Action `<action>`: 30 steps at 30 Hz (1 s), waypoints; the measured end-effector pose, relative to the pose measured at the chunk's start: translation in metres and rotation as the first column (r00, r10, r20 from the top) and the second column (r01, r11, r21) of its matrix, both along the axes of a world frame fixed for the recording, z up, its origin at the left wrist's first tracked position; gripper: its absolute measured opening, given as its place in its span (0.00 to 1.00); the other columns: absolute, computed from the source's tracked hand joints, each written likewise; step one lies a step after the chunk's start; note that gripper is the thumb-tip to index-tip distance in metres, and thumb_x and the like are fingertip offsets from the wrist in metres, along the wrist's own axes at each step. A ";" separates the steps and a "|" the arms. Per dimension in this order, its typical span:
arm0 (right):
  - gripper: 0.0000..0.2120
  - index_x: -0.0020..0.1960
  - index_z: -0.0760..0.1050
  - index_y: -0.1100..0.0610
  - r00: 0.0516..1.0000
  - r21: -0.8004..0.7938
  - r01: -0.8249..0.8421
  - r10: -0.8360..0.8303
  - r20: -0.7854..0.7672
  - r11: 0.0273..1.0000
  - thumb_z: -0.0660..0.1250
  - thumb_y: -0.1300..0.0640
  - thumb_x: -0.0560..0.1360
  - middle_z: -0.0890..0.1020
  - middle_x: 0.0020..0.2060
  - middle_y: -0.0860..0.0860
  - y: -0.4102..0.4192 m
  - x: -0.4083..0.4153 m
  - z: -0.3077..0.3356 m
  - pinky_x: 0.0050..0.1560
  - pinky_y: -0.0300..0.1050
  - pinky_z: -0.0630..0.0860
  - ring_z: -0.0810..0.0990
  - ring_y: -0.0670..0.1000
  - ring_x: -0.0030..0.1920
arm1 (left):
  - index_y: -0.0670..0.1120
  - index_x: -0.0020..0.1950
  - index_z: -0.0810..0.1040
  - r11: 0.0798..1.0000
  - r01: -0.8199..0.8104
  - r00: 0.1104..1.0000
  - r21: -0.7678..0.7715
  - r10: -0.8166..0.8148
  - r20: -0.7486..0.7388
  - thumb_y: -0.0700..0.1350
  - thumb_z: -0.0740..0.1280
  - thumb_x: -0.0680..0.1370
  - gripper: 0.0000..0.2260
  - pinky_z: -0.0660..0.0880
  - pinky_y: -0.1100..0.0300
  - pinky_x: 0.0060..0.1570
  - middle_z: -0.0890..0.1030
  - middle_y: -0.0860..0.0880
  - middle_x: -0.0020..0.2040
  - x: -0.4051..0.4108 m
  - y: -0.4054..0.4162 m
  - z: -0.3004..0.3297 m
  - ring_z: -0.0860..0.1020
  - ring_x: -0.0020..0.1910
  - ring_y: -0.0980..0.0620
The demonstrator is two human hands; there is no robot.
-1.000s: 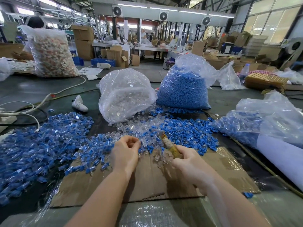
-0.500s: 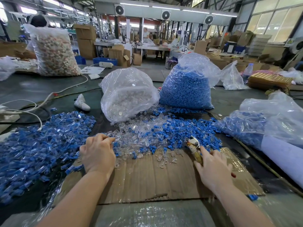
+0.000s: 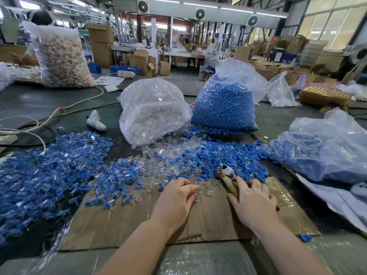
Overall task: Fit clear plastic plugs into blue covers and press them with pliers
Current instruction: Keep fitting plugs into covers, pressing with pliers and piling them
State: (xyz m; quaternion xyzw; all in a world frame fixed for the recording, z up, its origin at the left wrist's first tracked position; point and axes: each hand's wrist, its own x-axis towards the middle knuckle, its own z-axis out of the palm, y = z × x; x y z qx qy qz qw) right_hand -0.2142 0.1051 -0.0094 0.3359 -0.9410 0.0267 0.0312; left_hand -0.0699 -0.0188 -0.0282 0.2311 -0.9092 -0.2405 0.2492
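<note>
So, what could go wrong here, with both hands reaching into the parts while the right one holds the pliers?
1. The right hand grips the pliers while reaching for covers; their tip may scatter parts or slip.
2. Clear plugs and covers lie mixed, so the left hand may pick wrongly.
3. Loose parts could roll off the cardboard.

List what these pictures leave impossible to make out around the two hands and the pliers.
1. Head view: the pliers handles are hidden under the right hand, so its grip cannot be judged.
2. Head view: the left hand fingers curl over the small clear plastic plugs; whether they hold one is hidden.
3. Head view: the loose blue plastic covers are too small to show any fitted plug.
</note>
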 end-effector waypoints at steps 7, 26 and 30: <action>0.19 0.67 0.66 0.44 0.991 -0.182 -0.123 0.111 -0.074 0.976 0.57 0.41 0.77 0.70 0.62 0.48 -0.024 0.005 0.009 0.65 0.52 0.62 0.66 0.51 0.64 | 0.51 0.59 0.78 0.998 -0.053 0.997 0.035 0.055 -0.049 0.49 0.63 0.78 0.11 0.65 0.72 0.54 0.74 0.56 0.50 0.002 -0.003 -0.006 0.70 0.50 0.61; 0.09 0.49 0.75 0.49 0.979 -0.154 -0.164 0.141 -0.149 0.974 0.61 0.62 0.76 0.76 0.42 0.47 -0.093 -0.001 0.007 0.59 0.53 0.60 0.70 0.51 0.51 | 0.51 0.60 0.77 0.995 -0.077 0.994 0.057 0.081 -0.072 0.45 0.63 0.79 0.11 0.66 0.72 0.54 0.73 0.56 0.52 0.000 -0.006 -0.010 0.70 0.53 0.60; 0.12 0.49 0.74 0.51 0.974 -0.143 -0.193 0.172 -0.149 0.971 0.60 0.66 0.74 0.78 0.44 0.48 -0.090 0.000 0.010 0.58 0.52 0.60 0.71 0.52 0.52 | 0.52 0.59 0.77 0.993 -0.096 0.993 0.071 0.101 -0.067 0.46 0.64 0.78 0.10 0.64 0.75 0.50 0.73 0.58 0.51 0.000 -0.005 -0.009 0.71 0.51 0.62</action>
